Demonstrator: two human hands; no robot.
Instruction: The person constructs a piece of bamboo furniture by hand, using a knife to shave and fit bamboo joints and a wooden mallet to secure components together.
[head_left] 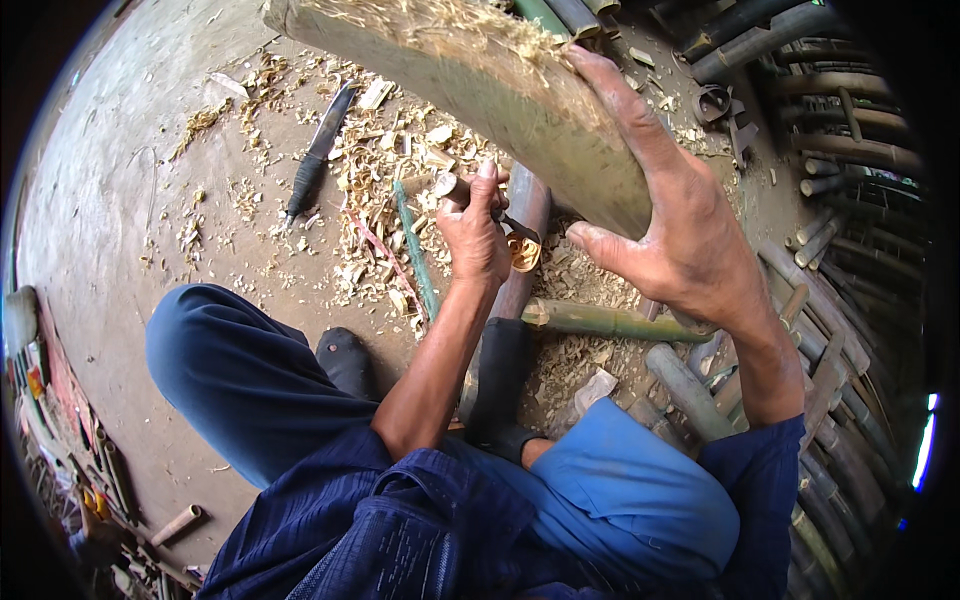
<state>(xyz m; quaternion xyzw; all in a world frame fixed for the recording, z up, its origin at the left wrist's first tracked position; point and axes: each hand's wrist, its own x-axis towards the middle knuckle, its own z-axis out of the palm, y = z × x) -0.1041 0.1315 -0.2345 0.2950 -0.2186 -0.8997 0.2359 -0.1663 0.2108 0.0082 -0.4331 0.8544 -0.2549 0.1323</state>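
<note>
Head view: cut bamboo poles (690, 390) crowd the right side; a green bamboo pole (610, 319) lies beyond the right knee. A black-handled knife (322, 150) borders curled shavings (385, 240); concrete-like floor (110, 200) extends left. Right hand's (690, 230) fingers clamp a raised, fibrous-topped slab (520, 110); left hand's (475, 235) fingers grip a wooden-handled tool (453, 188) below.

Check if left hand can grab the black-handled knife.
Probably not: the left hand is closed on a round-ended handle, though nothing tall seems to stand between it and the knife.
</note>
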